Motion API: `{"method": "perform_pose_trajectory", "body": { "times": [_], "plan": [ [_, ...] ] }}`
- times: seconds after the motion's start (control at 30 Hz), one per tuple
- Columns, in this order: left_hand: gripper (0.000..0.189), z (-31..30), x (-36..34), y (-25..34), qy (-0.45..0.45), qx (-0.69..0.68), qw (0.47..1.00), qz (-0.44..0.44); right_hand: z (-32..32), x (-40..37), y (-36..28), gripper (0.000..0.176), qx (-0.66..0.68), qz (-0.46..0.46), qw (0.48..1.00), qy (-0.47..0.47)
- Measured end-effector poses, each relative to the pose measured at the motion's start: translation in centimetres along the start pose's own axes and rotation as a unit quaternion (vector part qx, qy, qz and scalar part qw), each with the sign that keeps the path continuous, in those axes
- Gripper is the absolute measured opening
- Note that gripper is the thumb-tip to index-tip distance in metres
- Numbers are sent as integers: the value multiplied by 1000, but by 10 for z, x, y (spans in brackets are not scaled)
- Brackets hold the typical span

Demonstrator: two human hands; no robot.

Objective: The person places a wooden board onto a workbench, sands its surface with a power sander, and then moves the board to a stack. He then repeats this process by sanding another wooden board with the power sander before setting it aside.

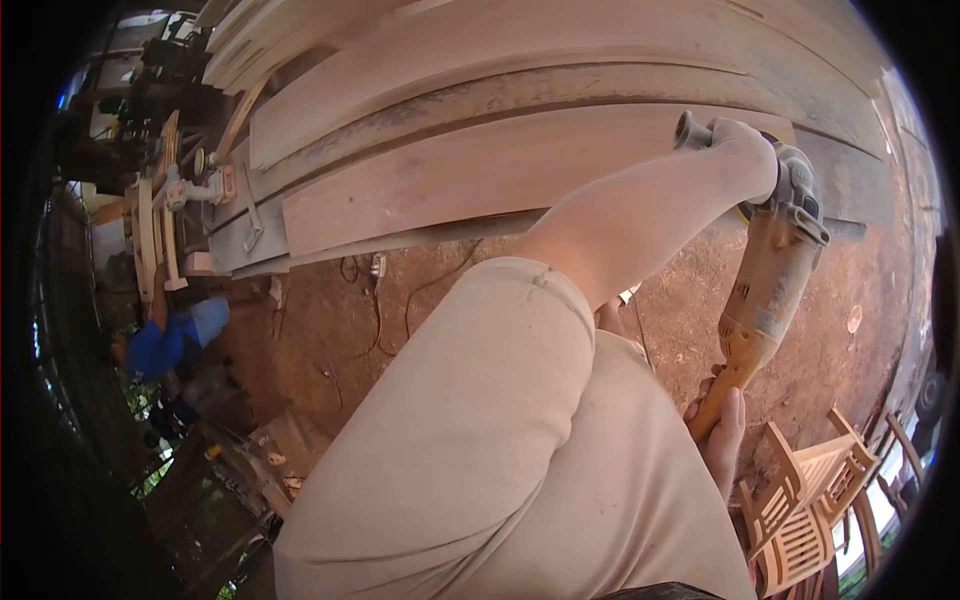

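My left hand (745, 158) is closed round the side handle of a dusty power sander (768, 275) at the upper right. The fingers of my right hand (722, 430) wrap around its yellow rear handle, lower down. The sander's head lies over the right end of a reddish wooden board (430, 178), with its disc mostly hidden under the head and my left hand. My left forearm crosses in front of the board's near edge.
More long planks (480, 55) lie beyond the board. Another power tool (205, 187) rests at the left, near a person in blue (165, 345). Cables (378, 300) run over the reddish dirt floor (310, 350). Slatted wooden chairs (800, 540) stand at the lower right.
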State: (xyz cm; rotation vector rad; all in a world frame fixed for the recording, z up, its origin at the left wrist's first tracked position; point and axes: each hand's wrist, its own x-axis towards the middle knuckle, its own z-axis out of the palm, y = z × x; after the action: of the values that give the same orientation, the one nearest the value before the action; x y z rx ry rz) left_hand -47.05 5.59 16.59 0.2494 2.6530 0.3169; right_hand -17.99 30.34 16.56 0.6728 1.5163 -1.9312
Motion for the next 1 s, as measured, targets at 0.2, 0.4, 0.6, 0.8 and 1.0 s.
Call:
{"method": "perform_pose_trajectory", "body": {
  "times": [0.2,0.4,0.6,0.8,1.0],
  "plan": [
    [33,23,-143,-120,8,-95,985,-147,84,-25,16,48,-129,68,989,-37],
    [32,58,-283,-246,40,-141,945,-293,167,-12,51,40,-220,93,949,-208],
    [31,92,-417,-367,-14,-142,881,-451,287,0,98,41,-344,86,869,-345],
    [29,155,-539,-475,-103,3,918,-383,390,-5,146,52,-449,76,776,-437],
    [54,240,-598,-528,87,-221,929,-283,384,-8,142,62,-481,60,754,-444]
  ]
}}
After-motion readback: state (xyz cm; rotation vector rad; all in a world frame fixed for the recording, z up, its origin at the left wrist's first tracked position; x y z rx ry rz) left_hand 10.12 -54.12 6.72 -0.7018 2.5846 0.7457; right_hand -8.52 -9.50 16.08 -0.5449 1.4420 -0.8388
